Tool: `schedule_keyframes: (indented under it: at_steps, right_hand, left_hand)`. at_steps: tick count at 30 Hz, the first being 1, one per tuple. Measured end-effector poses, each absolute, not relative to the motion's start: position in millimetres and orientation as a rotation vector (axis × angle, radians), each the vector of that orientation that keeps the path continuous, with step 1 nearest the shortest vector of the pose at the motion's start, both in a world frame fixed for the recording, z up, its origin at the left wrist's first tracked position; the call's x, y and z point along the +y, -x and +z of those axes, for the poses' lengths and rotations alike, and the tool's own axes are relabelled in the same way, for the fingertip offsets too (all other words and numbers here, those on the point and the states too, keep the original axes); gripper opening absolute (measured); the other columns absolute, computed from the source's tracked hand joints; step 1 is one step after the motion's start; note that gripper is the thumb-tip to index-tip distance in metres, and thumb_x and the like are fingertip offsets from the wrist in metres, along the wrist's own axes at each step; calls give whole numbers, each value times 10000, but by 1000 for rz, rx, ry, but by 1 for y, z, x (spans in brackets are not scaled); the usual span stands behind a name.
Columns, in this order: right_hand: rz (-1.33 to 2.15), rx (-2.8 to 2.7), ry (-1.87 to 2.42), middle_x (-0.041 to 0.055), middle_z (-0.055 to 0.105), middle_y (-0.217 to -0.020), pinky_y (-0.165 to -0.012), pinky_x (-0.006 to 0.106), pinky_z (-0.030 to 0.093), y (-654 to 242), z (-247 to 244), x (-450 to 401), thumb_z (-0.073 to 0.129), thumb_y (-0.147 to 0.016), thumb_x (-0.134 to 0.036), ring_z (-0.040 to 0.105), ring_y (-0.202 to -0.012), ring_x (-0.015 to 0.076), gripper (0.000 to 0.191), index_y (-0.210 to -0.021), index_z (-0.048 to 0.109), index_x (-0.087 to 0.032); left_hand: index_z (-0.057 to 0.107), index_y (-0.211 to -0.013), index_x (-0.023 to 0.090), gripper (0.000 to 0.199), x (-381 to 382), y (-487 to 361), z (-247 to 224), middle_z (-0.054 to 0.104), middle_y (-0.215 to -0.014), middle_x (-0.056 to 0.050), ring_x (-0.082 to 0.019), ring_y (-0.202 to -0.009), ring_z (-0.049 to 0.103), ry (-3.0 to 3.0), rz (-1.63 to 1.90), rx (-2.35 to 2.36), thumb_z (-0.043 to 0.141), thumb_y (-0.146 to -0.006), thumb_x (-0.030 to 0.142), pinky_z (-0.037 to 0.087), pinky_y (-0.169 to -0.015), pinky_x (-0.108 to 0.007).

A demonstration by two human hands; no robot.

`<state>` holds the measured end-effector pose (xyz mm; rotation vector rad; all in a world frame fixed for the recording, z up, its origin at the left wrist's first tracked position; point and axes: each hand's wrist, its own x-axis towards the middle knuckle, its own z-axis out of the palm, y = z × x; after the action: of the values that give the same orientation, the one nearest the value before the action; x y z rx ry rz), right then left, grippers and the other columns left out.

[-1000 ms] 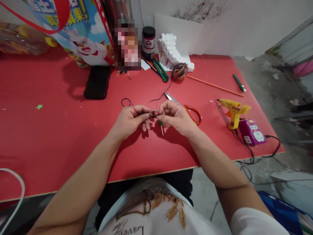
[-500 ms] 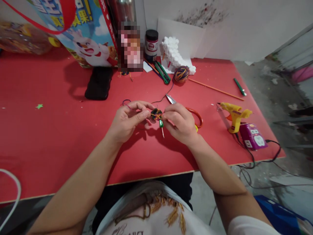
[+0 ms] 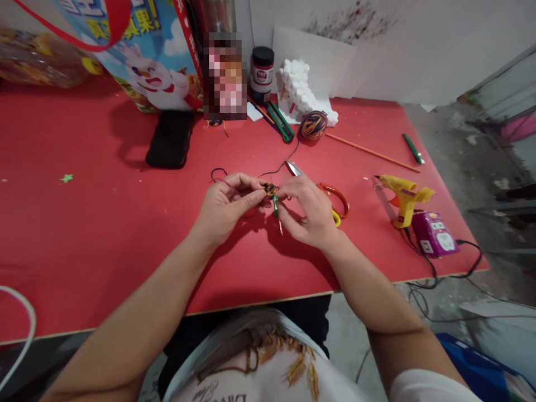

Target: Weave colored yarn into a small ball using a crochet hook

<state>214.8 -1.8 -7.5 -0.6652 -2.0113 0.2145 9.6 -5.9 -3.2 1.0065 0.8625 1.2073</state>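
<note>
Between my hands is a small multicoloured crocheted piece (image 3: 270, 190), held above the red table. My left hand (image 3: 226, 206) pinches its left edge, with a loop of dark yarn over the fingers. My right hand (image 3: 307, 209) is closed at the piece's right side, its fingertips at a green clip-like thing (image 3: 275, 206) that has a thin pale tip pointing down. A strand of yarn runs from the piece up to the multicoloured yarn ball (image 3: 313, 125). Scissors with orange handles (image 3: 337, 200) lie partly under my right hand.
On the red table (image 3: 104, 251) are a black phone (image 3: 170, 139), a green cutter (image 3: 281, 121), an orange stick (image 3: 372, 152), a yellow glue gun (image 3: 404, 196) and a purple box (image 3: 434, 233). A colourful bag (image 3: 159, 67), a dark jar (image 3: 262, 75) and a white bumpy object (image 3: 299, 89) stand behind.
The crocheted piece is tilted and more covered by my fingers than before. My left hand has shifted slightly right, and the view has moved a little.
</note>
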Motion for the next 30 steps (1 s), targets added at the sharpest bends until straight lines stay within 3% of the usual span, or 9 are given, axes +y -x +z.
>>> schedule_keyframes:
  at_steps: [4, 6, 10, 13, 16, 21, 30]
  right_hand:
    - [361, -1954, 768, 83, 747, -1064, -843, 420, 621, -211, -8, -3, 711, -974, -263, 732, -970, 242, 242, -1197, 618, -254]
    - [405, -1916, 827, 73, 757, -1038, -836, 402, 616, -209, -10, -3, 745, -968, -296, 733, -948, 229, 212, -1142, 636, -244]
    - [503, -1847, 895, 44, 761, -983, -833, 369, 596, -204, -14, -3, 686, -978, -201, 725, -912, 194, 97, -1065, 659, -234]
    - [587, -1813, 878, 33, 754, -975, -839, 358, 586, -202, -15, -3, 677, -936, -149, 715, -905, 182, 137, -1046, 659, -227]
    - [629, -1797, 861, 25, 749, -973, -846, 362, 581, -201, -14, -4, 699, -918, -173, 709, -906, 183, 133, -1028, 650, -230]
    - [594, -1816, 965, 23, 734, -949, -844, 370, 558, -201, -13, -4, 623, -918, -141, 692, -910, 188, 116, -977, 616, -240]
    - [551, -1750, 1007, 36, 680, -906, -799, 370, 519, -198, -13, -4, 609, -872, -108, 633, -869, 189, 129, -863, 584, -235]
  left_hand:
    - [762, -831, 189, 245, -6, -12, -4, 769, -965, -43, -164, -897, 770, -1185, 1332, 913, 980, -723, 223, 663, -822, -277]
    - [763, -843, 196, 227, -7, -14, -6, 747, -942, -37, -168, -916, 754, -1288, 1387, 937, 960, -732, 209, 657, -849, -290]
    - [768, -1016, 219, 263, -11, -18, -10, 772, -1009, -40, -166, -893, 754, -1304, 1371, 932, 912, -797, 227, 660, -816, -305]
    - [790, -1155, 238, 337, -13, -18, -11, 779, -1111, -62, -192, -997, 766, -1333, 1322, 957, 868, -830, 198, 650, -897, -335]
    - [809, -1119, 240, 312, -15, -18, -10, 776, -1135, -62, -201, -1060, 761, -1354, 1299, 1002, 854, -823, 153, 624, -971, -342]
    - [796, -1030, 227, 171, -19, -19, -10, 795, -1059, -55, -208, -1002, 766, -1327, 1247, 1074, 837, -865, 207, 647, -971, -374]
    - [793, -1038, 203, 240, -20, -24, -10, 815, -1074, -55, -192, -1007, 783, -1261, 1294, 1075, 883, -817, 180, 654, -958, -340]
